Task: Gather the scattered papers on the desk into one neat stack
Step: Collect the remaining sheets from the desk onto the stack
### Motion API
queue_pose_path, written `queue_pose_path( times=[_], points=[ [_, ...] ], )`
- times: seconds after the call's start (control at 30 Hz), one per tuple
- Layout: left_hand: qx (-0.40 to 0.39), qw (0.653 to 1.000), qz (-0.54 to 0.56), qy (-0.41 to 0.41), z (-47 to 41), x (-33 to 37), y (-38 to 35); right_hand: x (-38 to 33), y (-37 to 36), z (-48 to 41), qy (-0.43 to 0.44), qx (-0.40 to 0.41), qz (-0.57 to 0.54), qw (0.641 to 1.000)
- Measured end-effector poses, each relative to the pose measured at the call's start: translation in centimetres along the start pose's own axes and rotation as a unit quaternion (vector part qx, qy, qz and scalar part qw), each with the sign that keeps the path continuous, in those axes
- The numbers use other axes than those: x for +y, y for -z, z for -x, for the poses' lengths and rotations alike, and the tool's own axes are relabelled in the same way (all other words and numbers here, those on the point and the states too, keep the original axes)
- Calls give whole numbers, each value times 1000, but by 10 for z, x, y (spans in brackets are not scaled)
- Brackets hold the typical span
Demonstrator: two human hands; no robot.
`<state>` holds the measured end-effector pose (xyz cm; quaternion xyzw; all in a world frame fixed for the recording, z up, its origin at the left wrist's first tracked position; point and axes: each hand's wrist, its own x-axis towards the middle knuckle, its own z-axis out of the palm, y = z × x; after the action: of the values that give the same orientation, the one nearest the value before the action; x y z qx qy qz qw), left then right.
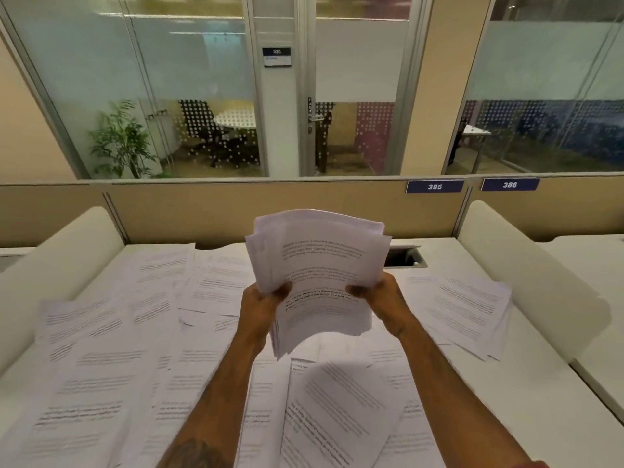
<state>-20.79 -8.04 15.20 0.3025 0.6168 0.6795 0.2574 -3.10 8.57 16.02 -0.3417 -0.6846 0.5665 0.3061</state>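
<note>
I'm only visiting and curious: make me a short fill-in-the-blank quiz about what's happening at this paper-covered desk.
1. Counting them, ____ hands grip the bundle of papers: the left hand and the right hand, above loose sheets on the desk.
2. The blue number plate just left of plate 386 reads ____.
3. Behind the glass wall, left of the office chair, stands a leafy green ____.

Missing words: two; 385; plant
</note>
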Motion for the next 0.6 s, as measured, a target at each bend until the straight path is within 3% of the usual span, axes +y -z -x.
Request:
queue_pose_path(
  times=[0.2,0.47,0.6],
  points=[
    [19,999,-36,26,7,-24,-1,21,-6,10,-21,-21,-35,999],
    [191,981,-20,12,-12,1,-23,2,-24,-14,-20,103,-27,994],
    [223,973,-53,13,-13,-4,-30,5,-30,-17,-17,116,-24,993]
  ],
)
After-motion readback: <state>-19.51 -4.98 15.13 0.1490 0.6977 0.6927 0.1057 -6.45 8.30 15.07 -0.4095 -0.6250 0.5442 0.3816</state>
